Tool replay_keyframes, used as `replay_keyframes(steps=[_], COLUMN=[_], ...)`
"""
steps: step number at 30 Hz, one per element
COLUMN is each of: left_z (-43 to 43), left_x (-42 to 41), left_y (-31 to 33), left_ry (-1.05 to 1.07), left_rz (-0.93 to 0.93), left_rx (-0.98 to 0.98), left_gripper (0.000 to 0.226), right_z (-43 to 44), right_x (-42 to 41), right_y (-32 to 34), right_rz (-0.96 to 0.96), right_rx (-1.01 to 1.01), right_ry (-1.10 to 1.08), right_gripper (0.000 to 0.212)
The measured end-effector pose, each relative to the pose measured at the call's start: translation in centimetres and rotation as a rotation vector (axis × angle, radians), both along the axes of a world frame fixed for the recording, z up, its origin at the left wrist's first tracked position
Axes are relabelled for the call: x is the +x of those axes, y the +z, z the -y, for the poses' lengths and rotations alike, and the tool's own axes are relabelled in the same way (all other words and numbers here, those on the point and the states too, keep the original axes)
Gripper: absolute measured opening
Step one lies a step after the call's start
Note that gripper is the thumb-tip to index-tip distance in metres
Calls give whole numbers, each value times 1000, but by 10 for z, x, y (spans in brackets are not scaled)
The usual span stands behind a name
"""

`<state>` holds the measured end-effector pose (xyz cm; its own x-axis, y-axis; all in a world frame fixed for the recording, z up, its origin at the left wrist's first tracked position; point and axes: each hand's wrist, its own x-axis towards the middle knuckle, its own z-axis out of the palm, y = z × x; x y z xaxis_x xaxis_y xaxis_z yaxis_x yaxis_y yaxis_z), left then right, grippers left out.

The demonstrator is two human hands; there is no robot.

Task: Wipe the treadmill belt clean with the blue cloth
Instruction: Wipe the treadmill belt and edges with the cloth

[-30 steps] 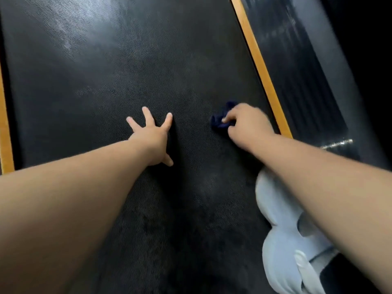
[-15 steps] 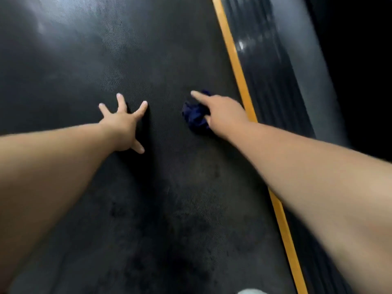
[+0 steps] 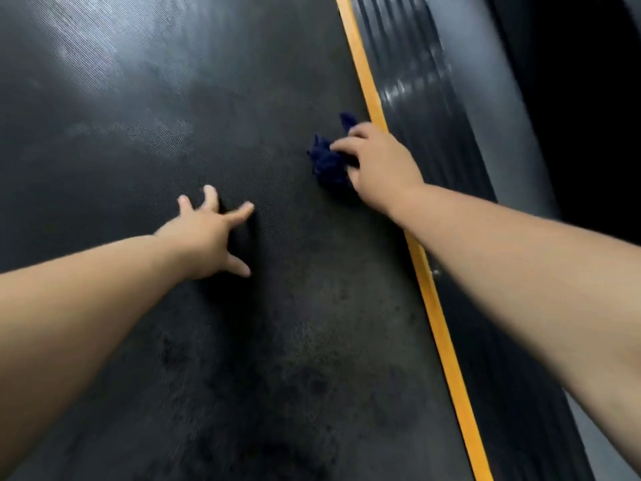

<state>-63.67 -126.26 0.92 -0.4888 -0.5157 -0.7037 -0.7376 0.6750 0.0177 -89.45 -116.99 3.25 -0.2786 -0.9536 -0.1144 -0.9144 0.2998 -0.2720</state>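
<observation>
Blue cloth [image 3: 327, 164]: bunched into a dark wad and seen right of centre in the upper half of the frame, lying on the treadmill belt [image 3: 166, 98] just beside the yellow stripe [image 3: 376, 109].
Right grip: the right hand [image 3: 379, 170] is laid over the wad with its fingers curled down onto it, so the cloth is clamped between hand and belt; only the left and upper folds are left showing.
Left grip: the left hand [image 3: 208, 234] is set flat on the belt at centre frame, fingers spread apart and straight, with nothing held.
Reason for the hold: the bunching is judged to put pressure on a small patch for scrubbing; the spread left hand is judged to serve as a prop for the leaning body.
Edges: the stripe is drawn from the top, right of centre, down to the lower right, and the ribbed side rail [image 3: 419, 98] is seen beyond it. The cloth is nearly at this border, so little room is left to its right.
Open room: a wide stretch of belt is offered to the left and upper left, where pale sheen is seen; dark smudges are scattered across the lower centre.
Next stroke, as judged: a sweep leftward or back toward the lower frame is favoured, kept clear of the propping hand.
</observation>
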Motion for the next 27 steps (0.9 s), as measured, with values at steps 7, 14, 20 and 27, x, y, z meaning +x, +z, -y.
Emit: replay_keyframes(steps=[7,14,20,27], left_z=[-14,-12,-12,-15], left_x=[-9,-8,-7,-5], left_y=[-6,-5,-6,-6], left_ry=[80,75,92,80], left_rz=[47,34,35,8], left_rx=[87,69,56,-2], left_gripper=[120,121,122,122], right_z=[-66,-55,-44,-148], right_x=[24,-3,7,40], right_y=[-23,-3,-10,-7], right_rz=[-29,-20,-306,-84], right_rx=[156,157,230,315], right_ry=[128,102,110,107], right_gripper=[38,33,34,31])
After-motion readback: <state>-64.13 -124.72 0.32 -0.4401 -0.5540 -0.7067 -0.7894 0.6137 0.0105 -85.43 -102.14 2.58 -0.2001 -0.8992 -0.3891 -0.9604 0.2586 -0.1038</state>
